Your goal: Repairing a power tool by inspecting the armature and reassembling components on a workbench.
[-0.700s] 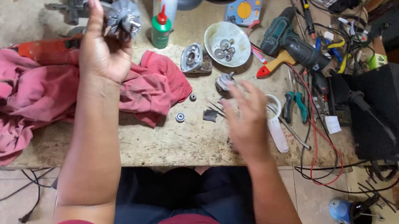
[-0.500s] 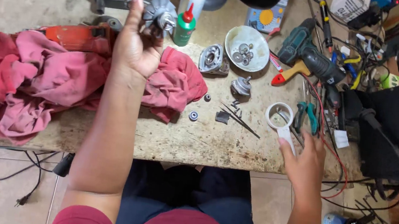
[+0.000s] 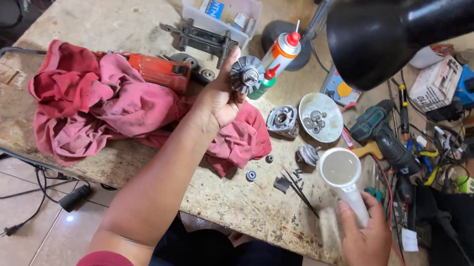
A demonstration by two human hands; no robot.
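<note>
**Motor rotor held up over a crowded workbench**

The black lamp shade [image 3: 406,33] cuts across the top right and hides part of the bench behind it. The right hand [image 3: 364,239] is blurred low down; its fingers are closed round the white handle of a magnifying glass [image 3: 342,173], lens up, though the fingertips are hard to make out. The red power tool [image 3: 158,70] is half buried under the pink rag [image 3: 103,106], so only its body shows. The tangle of tools and wires right of the lamp is too cluttered to sort out.

The left hand [image 3: 217,98] grips a finned metal rotor [image 3: 247,73] between thumb and fingers, raised just below and left of the lamp, in front of a spray can [image 3: 282,52] with a red cap.

Below the lamp, a round pale dish [image 3: 328,128] holds several small metal parts, bearings or washers by their look. Left of the lamp, a clear plastic box [image 3: 194,9] holds small packets; its far side is cut off.
</note>
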